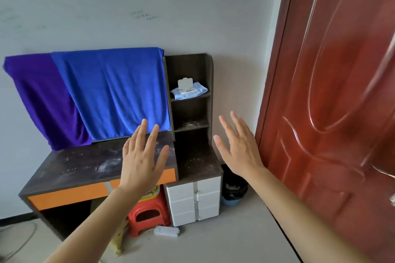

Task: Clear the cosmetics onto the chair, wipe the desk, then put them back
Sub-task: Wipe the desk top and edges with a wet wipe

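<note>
Both left hand (pixel 143 162) and right hand (pixel 239 151) spread flat, empty, before the sideways-running desk (pixel 81 162).

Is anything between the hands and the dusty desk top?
Nothing visible does. The left hand and right hand hover open before the desk top; the blue cloth hangs behind it and the wipes pack lies on a shelf.

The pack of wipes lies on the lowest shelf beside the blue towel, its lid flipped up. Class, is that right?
Not quite: the head view shows the pack of wipes on the top shelf beside the blue towel, its lid flipped up.
</note>
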